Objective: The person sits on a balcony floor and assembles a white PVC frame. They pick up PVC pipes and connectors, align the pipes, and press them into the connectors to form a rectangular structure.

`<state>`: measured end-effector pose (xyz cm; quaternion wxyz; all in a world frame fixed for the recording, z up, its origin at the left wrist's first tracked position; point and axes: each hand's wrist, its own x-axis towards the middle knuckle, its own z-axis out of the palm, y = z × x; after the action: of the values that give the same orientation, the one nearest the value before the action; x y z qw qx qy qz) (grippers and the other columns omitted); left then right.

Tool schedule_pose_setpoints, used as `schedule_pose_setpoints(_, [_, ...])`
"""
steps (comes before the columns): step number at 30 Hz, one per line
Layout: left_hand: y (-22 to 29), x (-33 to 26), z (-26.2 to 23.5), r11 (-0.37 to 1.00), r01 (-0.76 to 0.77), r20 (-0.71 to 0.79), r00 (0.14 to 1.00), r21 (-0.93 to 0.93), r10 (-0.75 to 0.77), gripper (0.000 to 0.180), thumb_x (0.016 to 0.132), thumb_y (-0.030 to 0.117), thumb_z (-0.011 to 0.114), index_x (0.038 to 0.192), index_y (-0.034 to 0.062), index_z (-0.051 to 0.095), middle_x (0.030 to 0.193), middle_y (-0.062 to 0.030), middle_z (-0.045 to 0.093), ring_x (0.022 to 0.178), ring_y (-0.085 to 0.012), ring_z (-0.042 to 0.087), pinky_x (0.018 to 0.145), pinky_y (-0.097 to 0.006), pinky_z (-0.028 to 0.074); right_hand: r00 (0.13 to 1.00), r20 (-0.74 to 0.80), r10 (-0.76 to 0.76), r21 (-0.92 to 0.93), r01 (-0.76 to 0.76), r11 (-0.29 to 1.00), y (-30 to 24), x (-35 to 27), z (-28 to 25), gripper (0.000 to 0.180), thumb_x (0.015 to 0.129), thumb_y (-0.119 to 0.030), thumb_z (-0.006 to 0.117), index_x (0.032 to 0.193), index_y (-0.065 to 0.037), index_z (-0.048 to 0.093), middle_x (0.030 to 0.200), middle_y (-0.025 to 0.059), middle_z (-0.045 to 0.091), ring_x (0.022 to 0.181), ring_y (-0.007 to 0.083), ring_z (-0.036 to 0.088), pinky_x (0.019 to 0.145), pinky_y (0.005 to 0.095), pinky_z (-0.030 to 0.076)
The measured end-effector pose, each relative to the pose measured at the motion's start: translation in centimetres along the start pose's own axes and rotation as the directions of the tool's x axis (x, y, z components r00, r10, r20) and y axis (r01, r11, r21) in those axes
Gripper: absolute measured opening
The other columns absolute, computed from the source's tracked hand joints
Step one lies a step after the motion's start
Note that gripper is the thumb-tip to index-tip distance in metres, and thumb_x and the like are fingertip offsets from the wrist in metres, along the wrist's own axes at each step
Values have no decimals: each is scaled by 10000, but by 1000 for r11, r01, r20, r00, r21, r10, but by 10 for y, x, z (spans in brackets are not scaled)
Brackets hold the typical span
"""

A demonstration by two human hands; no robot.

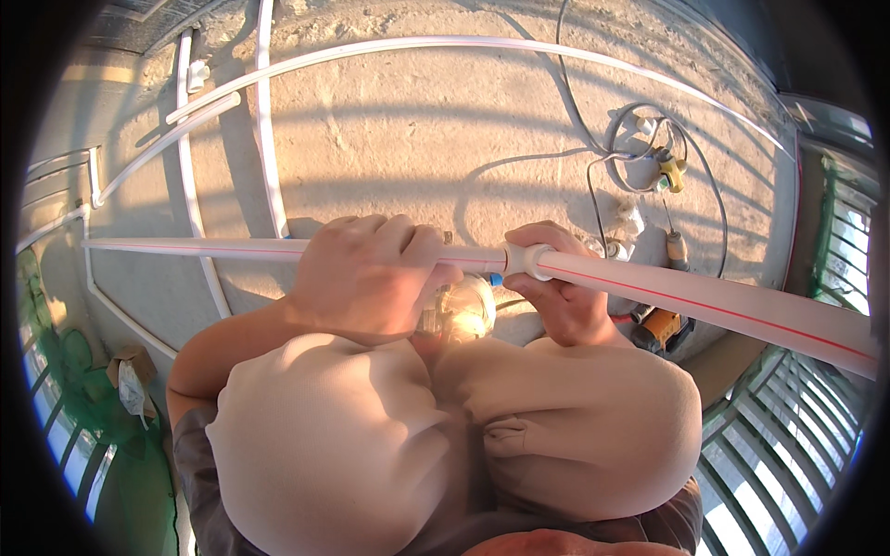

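A white plastic pipe with a red stripe [209,246] runs across in front of my knees, from the left to a white pipe fitting [528,261]. My left hand [366,278] is closed over this pipe, its knuckles up. My right hand [567,301] wraps round the fitting, thumb below and fingers behind it. From the fitting's right side a second red-striped white pipe [709,301] extends to the right rim, looking thicker as it comes closer. Below the pipe, between my hands, is a shiny rounded object [468,310] I cannot make out, partly hidden by my legs.
White pipes [270,139] lie and run along the concrete floor [417,139]. A long bent pipe [445,42] arcs across the far side. At right are a coiled dark cable [607,153], a yellow connector [671,171] and an orange-black power tool [660,326]. Metal railings [788,435] stand close at right.
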<state>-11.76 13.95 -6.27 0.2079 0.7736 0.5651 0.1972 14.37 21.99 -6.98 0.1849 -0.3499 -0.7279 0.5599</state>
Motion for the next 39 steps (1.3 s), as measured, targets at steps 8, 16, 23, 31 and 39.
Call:
schedule_pose_setpoints(8, [-2,1,1,1000,-21,-25,999,2,21,296,913,333,751,868,52,669,701,-116,650,595,-303,685,537,-420,533,994,27,-104,-75,105,992,11,-5,4,392,900,44,772,1256,41,609,1108,130,662,932,202,652,797,300,530])
schedule_pose_setpoints(16, [-5,-4,3,1000,-10,70,998,24,9,286,833,274,821,929,42,683,732,-114,652,615,-312,676,527,-426,524,937,83,-338,30,337,941,31,1,12,384,959,77,657,1285,42,458,1101,178,611,908,225,596,736,364,507])
schedule_pose_setpoints(23, [-5,-2,6,999,-41,8,999,2,41,342,921,328,718,801,16,647,658,-153,653,545,-298,689,472,-411,528,915,70,-396,23,396,918,32,6,19,406,949,72,651,1289,39,432,1034,191,594,855,226,564,727,348,475])
schedule_pose_setpoints(31, [-1,0,4,999,-19,73,997,-27,21,304,875,275,780,884,16,619,707,-147,640,595,-340,672,535,-457,526,923,65,-379,38,377,925,30,7,21,415,958,66,632,1312,47,418,1028,199,586,833,215,537,719,352,465])
schedule_pose_setpoints(39, [-1,0,9,998,-23,63,998,-63,27,210,856,206,679,827,3,634,726,-179,658,595,-334,688,515,-452,536,867,90,-490,62,486,872,35,13,22,416,972,63,617,1333,73,413,1156,196,513,845,253,548,691,388,469])
